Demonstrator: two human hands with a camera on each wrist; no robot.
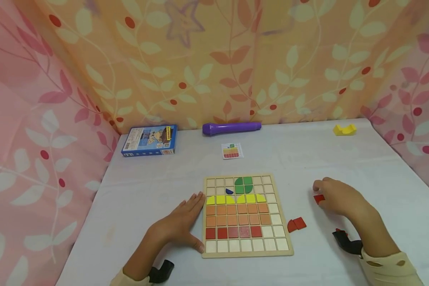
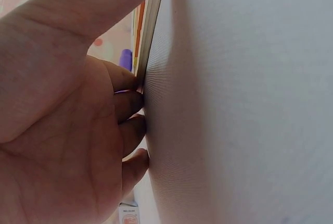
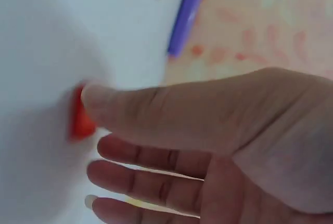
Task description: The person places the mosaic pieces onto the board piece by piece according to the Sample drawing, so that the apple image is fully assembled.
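Note:
A wooden grid board (image 1: 283, 249) lies on the table, filled with rows of red (image 1: 233, 232), orange (image 1: 232, 220) and yellow tiles (image 1: 220, 200), plus green tiles (image 1: 243, 185) near the top. One small dark blue piece (image 1: 229, 191) lies tilted on the grid. Spread along the board's left edge, my left hand (image 1: 178, 222) touches it with extended fingers and thumb. To the right of the board, my right hand (image 1: 337, 198) pinches a red tile (image 3: 82, 117) at the thumb tip; the index finger is hidden behind. Two loose red pieces (image 1: 296, 224) lie between board and hand.
Behind the board lies a pattern card (image 1: 232, 151). A blue box (image 1: 150, 140), a purple tube-like object (image 1: 231, 128) and a yellow curved block (image 1: 344, 130) line the table's back. Another red piece (image 1: 339, 230) peeks out behind the right wrist's black strap mount (image 1: 347, 243).

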